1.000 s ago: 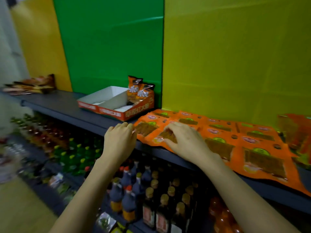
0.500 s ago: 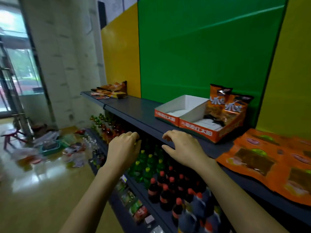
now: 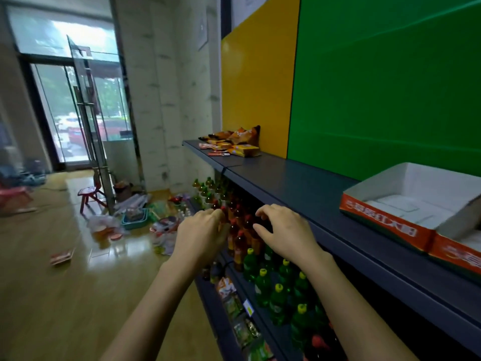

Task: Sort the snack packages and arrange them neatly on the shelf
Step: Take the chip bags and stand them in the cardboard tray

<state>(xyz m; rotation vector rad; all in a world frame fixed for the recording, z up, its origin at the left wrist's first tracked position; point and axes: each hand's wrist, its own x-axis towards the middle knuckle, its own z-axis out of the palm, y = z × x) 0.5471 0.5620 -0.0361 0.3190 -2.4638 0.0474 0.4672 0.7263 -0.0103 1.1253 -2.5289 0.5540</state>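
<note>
Shelf (image 3: 299,183) carries packs (image 3: 231,143) heaped at its far end; left hand (image 3: 200,235) and right hand (image 3: 286,235) hover by its front edge, fingers loosely curled, holding nothing; packs look light, slippery, best pinched at sealed edges.

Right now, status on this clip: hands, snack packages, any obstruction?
Both empty, loosely curled: left hand, right hand, near the shelf edge. Loose snack packages piled at its far end. Open display box off right, not between.
</note>
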